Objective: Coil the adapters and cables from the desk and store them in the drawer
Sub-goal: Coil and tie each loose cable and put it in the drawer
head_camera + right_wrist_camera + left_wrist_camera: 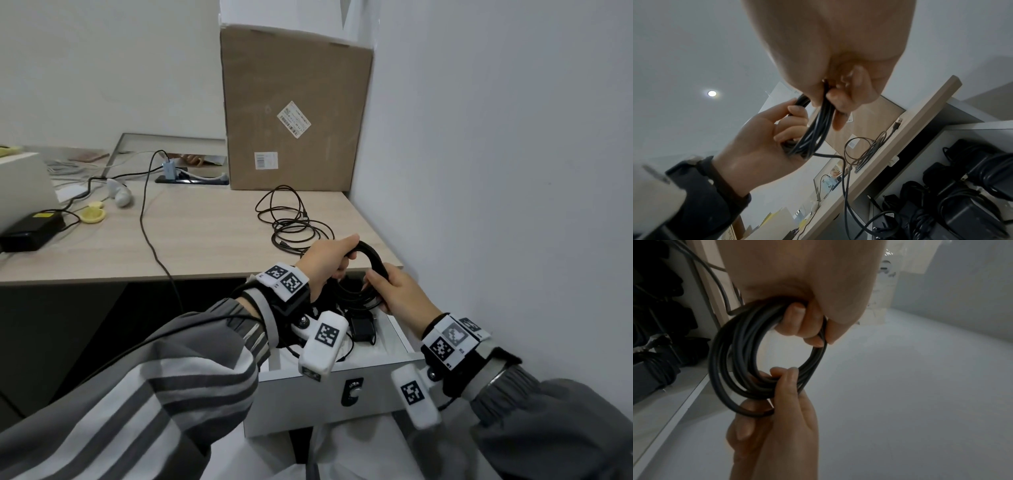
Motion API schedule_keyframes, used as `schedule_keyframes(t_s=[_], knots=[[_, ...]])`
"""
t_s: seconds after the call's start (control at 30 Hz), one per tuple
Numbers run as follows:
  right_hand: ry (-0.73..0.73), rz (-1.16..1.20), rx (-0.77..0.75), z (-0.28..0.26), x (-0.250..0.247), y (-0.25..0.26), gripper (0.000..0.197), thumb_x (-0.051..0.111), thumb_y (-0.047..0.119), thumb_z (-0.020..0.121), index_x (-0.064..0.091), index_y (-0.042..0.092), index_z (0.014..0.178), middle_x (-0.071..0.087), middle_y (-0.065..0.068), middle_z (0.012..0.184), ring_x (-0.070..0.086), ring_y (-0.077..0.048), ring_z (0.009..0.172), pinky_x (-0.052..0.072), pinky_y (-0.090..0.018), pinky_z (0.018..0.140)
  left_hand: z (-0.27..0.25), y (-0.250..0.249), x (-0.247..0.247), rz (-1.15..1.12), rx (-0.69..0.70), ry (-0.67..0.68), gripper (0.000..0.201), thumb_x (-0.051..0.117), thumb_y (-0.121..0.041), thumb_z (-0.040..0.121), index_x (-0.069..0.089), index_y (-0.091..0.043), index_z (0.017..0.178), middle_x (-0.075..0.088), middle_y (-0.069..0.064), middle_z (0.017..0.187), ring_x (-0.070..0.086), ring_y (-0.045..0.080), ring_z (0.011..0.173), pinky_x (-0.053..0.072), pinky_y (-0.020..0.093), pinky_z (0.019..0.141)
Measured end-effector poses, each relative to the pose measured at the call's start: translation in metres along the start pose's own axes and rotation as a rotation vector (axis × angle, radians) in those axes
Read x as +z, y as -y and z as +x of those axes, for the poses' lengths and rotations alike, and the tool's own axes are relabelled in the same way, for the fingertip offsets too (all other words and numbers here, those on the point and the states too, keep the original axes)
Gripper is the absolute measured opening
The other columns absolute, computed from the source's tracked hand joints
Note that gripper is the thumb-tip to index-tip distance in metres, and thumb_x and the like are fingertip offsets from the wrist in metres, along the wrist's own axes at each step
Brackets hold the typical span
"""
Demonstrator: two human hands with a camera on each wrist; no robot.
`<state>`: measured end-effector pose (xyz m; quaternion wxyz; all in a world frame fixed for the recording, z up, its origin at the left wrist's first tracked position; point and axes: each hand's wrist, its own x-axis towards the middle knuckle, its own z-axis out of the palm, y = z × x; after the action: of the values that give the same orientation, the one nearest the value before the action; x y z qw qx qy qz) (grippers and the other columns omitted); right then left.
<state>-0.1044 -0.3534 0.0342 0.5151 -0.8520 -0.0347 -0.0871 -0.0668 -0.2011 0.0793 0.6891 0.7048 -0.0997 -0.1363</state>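
- Hard to see: drawer (394,358) contents are mostly behind my wrists in head view; I can make out one black adapter (362,328) there, and right wrist view shows a dark pile of adapters and cords I can't count.
- Coil's loose tail drops out of the bundle toward the drawer in right wrist view; where it ends I can't tell.
- Far left of desk (205,236) is cut off; a black brick (32,228) sits at the edge there, partly out of frame.
- Count: 2 hands, 1 coil in them, 1 more thin cable (291,219) lying in loose loops on the desk, 1 long cord running off the desk's front edge, 1 cardboard box (294,106) at the back by the wall.
- Coil (371,263) is a black multi-loop ring, held above the open drawer, just past the desk's front right corner.
- L hand (325,263): fingers curled round the coil's far/upper side, thumb on top.
- R hand (400,294): fingers and thumb closed round the near/lower side, opposite the left.
- Left wrist view shows both grips clearly, loops bunched between them.
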Motion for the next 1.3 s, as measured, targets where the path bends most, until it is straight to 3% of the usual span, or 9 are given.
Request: schedule_keyframes(t_s=[0.1, 0.2, 0.43, 0.6, 0.73, 0.9, 1.03, 1.2, 1.3], knots=[[0.040, 0.034, 0.012, -0.003, -0.009, 0.005, 0.025, 0.050, 0.028, 0.097, 0.058, 0.004, 0.099, 0.056, -0.009, 0.076, 0.046, -0.009, 0.047, 0.036, -0.019, 0.045, 0.000, -0.001, 0.004, 0.048, 0.037, -0.016, 0.037, 0.049, -0.036, 0.097, 0.050, -0.013, 0.067, 0.030, -0.009, 0.040, 0.025, 0.010, 0.039, 0.027, 0.024, 0.049], [0.097, 0.060, 0.021, -0.006, -0.015, 0.011, 0.026, 0.052, 0.023, 0.097, 0.061, 0.000, 0.104, 0.053, 0.001, 0.068, 0.044, -0.001, 0.044, 0.035, -0.012, 0.043, 0.000, -0.003, 0.003, 0.082, 0.061, -0.013, 0.038, 0.049, -0.036, 0.097, 0.050, -0.013, 0.067, 0.031, -0.008, 0.040, 0.027, 0.010, 0.038, 0.029, 0.022, 0.046], [0.224, -0.141, -0.122, 0.000, -0.034, 0.028, 0.021, 0.061, 0.023, 0.091, 0.063, 0.020, 0.112, 0.064, 0.014, 0.089, 0.057, 0.010, 0.068, 0.040, -0.009, 0.062, 0.000, -0.003, -0.004, 0.328, 0.122, 0.079, 0.042, 0.052, -0.037, 0.096, 0.050, -0.014, 0.061, 0.036, -0.006, 0.043, 0.031, 0.010, 0.040, 0.029, 0.021, 0.046], [0.337, -0.330, -0.204, 0.003, -0.039, 0.047, 0.011, 0.061, 0.018, 0.091, 0.060, 0.029, 0.091, 0.059, 0.006, 0.078, 0.050, 0.004, 0.058, 0.038, -0.008, 0.059, 0.000, 0.001, -0.006, 0.345, 0.119, 0.200, 0.045, 0.049, -0.037, 0.098, 0.049, -0.012, 0.060, 0.036, 0.000, 0.049, 0.028, 0.008, 0.039, 0.026, 0.018, 0.044], [0.340, -0.496, -0.213, 0.005, -0.028, 0.042, 0.017, 0.054, 0.021, 0.095, 0.055, 0.025, 0.112, 0.054, 0.022, 0.085, 0.051, 0.008, 0.072, 0.037, -0.005, 0.064, 0.001, 0.006, -0.006, 0.403, 0.153, 0.196, 0.048, 0.045, -0.041, 0.099, 0.051, -0.013, 0.060, 0.039, 0.001, 0.050, 0.033, 0.008, 0.041, 0.031, 0.017, 0.045], [0.269, -0.500, -0.193, 0.009, -0.019, 0.034, 0.017, 0.047, 0.023, 0.098, 0.056, 0.024, 0.112, 0.060, 0.015, 0.085, 0.055, 0.002, 0.075, 0.036, -0.014, 0.069, 0.009, 0.008, -0.012, 0.634, 0.313, 0.177, 0.047, 0.044, -0.042, 0.099, 0.063, -0.010, 0.070, 0.060, -0.003, 0.060, 0.051, 0.005, 0.054, 0.039, 0.011, 0.056], [0.245, -0.487, -0.173, 0.008, -0.017, 0.032, 0.030, 0.047, 0.027, 0.097, 0.053, 0.025, 0.126, 0.065, 0.006, 0.105, 0.059, -0.012, 0.095, 0.041, -0.024, 0.084, 0.017, 0.005, -0.018, 0.810, 0.360, 0.198, 0.045, 0.041, -0.045, 0.099, 0.065, -0.012, 0.078, 0.055, -0.011, 0.061, 0.048, -0.002, 0.053, 0.035, 0.009, 0.057], [0.246, -0.507, -0.154, 0.011, -0.020, 0.022, 0.006, 0.049, 0.029, 0.095, 0.055, 0.029, 0.096, 0.066, 0.005, 0.086, 0.061, -0.015, 0.086, 0.048, -0.034, 0.083, 0.015, 0.007, -0.022, 0.869, 0.256, 0.310, 0.052, 0.032, -0.049, 0.100, 0.066, -0.010, 0.093, 0.067, 0.001, 0.087, 0.058, 0.012, 0.077, 0.046, 0.019, 0.069], [0.227, -0.540, -0.122, 0.009, -0.022, 0.020, 0.010, 0.050, 0.029, 0.096, 0.049, 0.033, 0.087, 0.064, 0.004, 0.082, 0.059, -0.015, 0.079, 0.045, -0.029, 0.075, 0.013, 0.005, -0.024, 0.974, 0.259, 0.279, 0.048, 0.031, -0.053, 0.099, 0.060, -0.018, 0.082, 0.058, -0.005, 0.075, 0.053, 0.009, 0.069, 0.040, 0.020, 0.064]])
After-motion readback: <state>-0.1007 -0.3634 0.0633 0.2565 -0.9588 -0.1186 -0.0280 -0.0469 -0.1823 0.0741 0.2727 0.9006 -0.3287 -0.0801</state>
